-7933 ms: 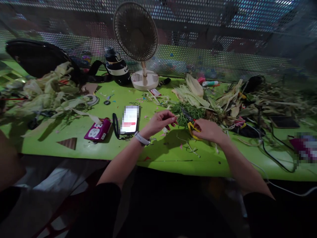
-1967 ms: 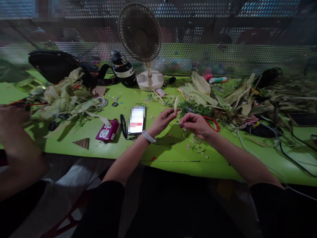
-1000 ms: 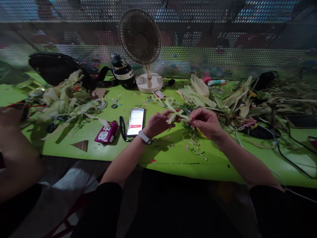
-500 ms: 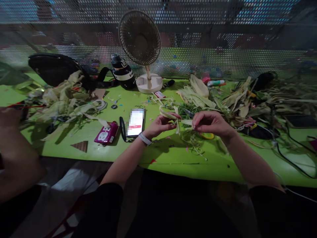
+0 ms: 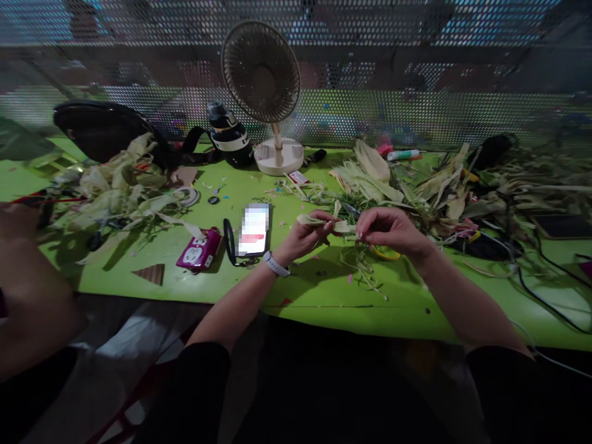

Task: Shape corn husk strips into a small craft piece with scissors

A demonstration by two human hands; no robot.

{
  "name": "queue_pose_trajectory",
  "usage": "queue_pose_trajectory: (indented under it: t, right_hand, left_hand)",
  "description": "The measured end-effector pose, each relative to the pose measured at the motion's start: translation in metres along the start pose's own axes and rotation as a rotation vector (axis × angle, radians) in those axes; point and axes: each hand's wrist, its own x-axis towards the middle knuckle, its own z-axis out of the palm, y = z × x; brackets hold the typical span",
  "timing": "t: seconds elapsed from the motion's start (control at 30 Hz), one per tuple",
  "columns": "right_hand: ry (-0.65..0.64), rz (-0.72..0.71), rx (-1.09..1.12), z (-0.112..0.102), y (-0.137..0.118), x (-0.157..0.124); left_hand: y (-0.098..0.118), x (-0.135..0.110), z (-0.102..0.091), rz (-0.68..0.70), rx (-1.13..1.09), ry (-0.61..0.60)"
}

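Pinching a pale corn husk strip (image 5: 343,227) between them, the left hand (image 5: 303,235) and right hand (image 5: 393,231) close fingertips on its ends, raised just above the green table (image 5: 324,290), near the phone (image 5: 253,230)

Left hand (image 5: 303,236), right hand (image 5: 392,229), fingertips pinched, close

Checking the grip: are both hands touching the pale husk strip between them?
Touching. Head view: the left hand pinches one end of the husk strip, and the right hand pinches the other end.
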Motion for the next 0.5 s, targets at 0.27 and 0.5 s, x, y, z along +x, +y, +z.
queue_pose_trajectory:
  t: [0.27, 0.5]
  right_hand:
    - [0.102, -0.023, 0.085, -0.0016, 0.0014, -0.0014]
    - [0.146, -0.019, 0.133, -0.0012, 0.0047, 0.0009]
  left_hand:
    - [0.0061, -0.0043, -0.0089, -0.075, -0.044, -0.076]
    - [0.0028, -0.0011, -0.0053, -0.105, -0.145, -0.017]
